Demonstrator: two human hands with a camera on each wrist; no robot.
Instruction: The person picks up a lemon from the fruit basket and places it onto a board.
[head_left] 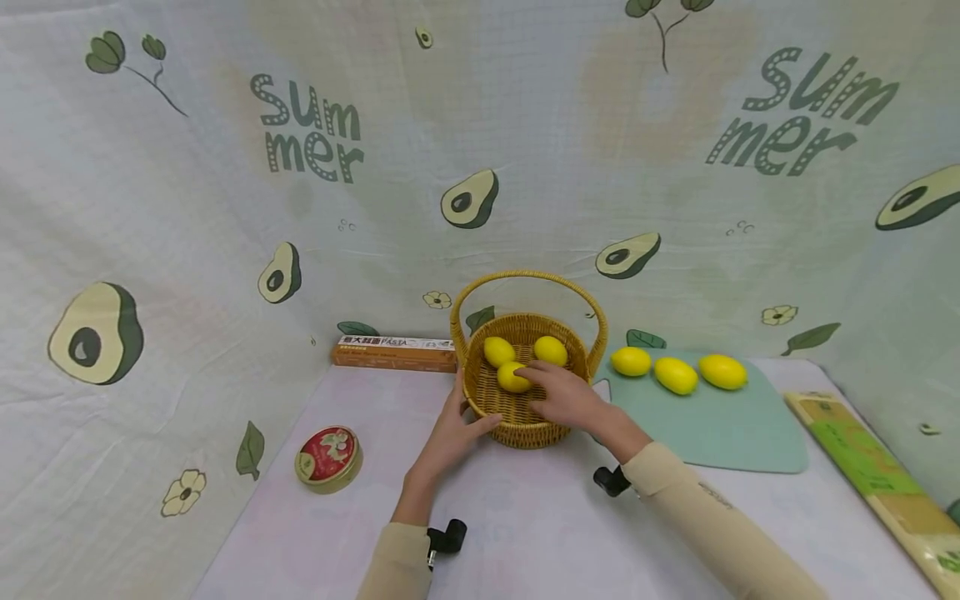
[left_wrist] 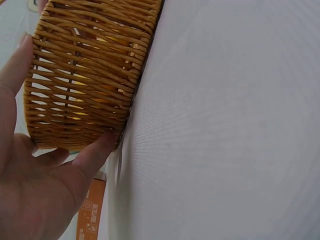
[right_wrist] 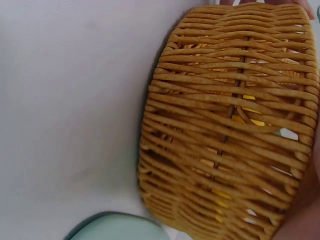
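A wicker basket [head_left: 525, 435] with a tall arched handle stands upright on the table. Three yellow lemons lie inside it: one at the left [head_left: 498, 351], one at the right [head_left: 551, 351] and one in the middle [head_left: 512, 378]. My left hand [head_left: 453, 429] grips the basket's left side, thumb toward the front; the left wrist view shows that hand [left_wrist: 45, 185] against the woven wall. Reaching over the right rim, my right hand [head_left: 564, 395] has loosely spread fingers, their tips at the middle lemon. In the right wrist view the basket wall [right_wrist: 230, 125] hides most of that hand.
Three more lemons [head_left: 676, 376] rest on a pale green mat [head_left: 720, 429] right of the basket. A pasta box [head_left: 393, 354] lies behind at the left, a round red-lidded tin [head_left: 328, 459] at the front left. A long green-and-tan package [head_left: 873, 467] lies along the right edge.
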